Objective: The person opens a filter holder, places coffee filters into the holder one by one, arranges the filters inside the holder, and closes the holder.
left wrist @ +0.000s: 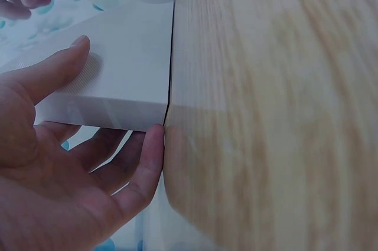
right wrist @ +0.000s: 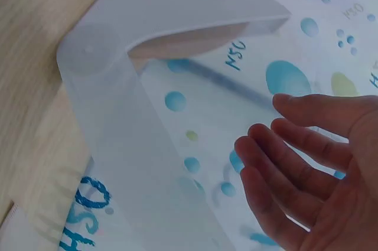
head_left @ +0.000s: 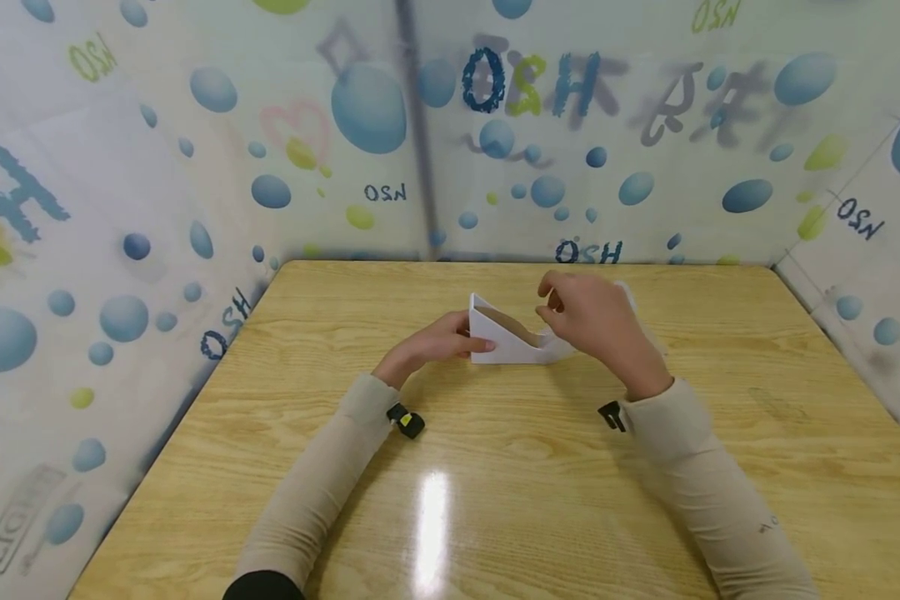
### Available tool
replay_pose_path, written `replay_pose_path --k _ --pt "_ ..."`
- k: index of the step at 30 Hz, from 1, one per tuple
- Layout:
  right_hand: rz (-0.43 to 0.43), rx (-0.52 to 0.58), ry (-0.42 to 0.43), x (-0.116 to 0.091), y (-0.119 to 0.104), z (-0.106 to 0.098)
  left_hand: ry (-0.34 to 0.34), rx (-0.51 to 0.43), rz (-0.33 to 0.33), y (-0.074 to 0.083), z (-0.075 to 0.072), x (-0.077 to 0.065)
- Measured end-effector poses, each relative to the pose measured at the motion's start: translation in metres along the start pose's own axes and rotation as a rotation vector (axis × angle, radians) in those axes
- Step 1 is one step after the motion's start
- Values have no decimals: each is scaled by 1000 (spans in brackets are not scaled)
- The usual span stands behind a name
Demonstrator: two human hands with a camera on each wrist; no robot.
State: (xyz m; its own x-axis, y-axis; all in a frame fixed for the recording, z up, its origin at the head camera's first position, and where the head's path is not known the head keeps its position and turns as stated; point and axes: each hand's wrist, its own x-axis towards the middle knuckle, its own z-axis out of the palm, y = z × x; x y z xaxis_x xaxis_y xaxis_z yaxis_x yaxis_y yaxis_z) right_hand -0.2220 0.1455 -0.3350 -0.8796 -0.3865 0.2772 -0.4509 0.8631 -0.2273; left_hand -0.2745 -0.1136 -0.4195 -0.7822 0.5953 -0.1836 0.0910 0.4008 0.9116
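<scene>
While your left hand (head_left: 435,337) grips the left end of one white box (head_left: 521,352), your right hand (head_left: 592,317) hangs raised at the other end, holding nothing.

Box: standing on the table (head_left: 525,467), toward its far edge and near the middle of its width; slanted open top, high at your left, low at your right; tan inner surface (head_left: 508,323) showing.

Left grip: closed on the box, thumb laid on the face toward you, other fingers about the end wall, little finger by the bottom edge.

Right grip: slack, fingers loosely bent, thumb apart from them; clear of the box in the right wrist view.

Lid (right wrist: 139,139): one, translucent, meeting the box at a rounded corner and swung away from the opening; partly hidden by your right hand in the head view.

Sleeves (head_left: 322,475): two, beige, with black mounts (head_left: 407,421) at the wrists.

Backdrop (head_left: 450,167): pale sheet, printed with blue and green bubbles and lettering.
</scene>
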Motion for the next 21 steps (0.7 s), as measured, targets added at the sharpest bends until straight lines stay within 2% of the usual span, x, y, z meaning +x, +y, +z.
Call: replay_pose_path --k 6,14,21 --pt "10 24 39 -5 8 -14 -3 14 11 0 -1 -1" --pt "50 40 55 -7 19 -25 2 14 13 -1 0 -1" --pt "51 40 89 -10 29 -33 2 10 14 -2 0 0"
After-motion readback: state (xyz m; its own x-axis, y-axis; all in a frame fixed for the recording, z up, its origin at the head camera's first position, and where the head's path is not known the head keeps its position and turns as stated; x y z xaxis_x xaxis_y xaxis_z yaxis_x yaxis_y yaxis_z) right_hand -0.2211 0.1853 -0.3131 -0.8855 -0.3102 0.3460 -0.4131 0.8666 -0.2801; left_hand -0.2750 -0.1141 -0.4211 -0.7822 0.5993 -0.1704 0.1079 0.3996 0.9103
